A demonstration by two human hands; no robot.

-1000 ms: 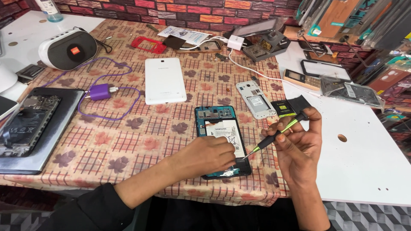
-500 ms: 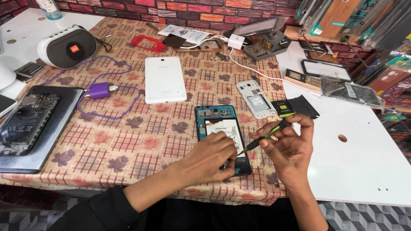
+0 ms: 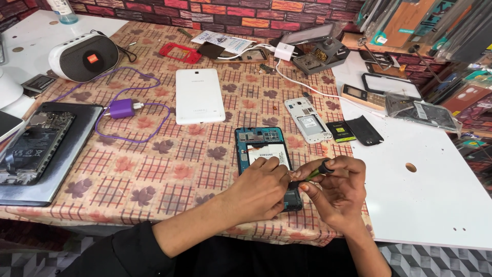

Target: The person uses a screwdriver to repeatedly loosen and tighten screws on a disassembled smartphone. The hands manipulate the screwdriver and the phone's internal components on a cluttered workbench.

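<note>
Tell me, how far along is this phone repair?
Done: the back cover is off the teal phone, so its white battery and inner parts show. In hand: the left hand steadies the phone while the right hand works a green-and-black screwdriver at its lower end. Left: the battery sits in place and the frame looks undismantled.

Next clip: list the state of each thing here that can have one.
Teal phone: back off, battery in, left hand resting on it.
Screwdriver: held in right hand, tip at the phone.
White phone: back off, battery out.
Tablet: face down.
Purple charger: cable attached.
</note>
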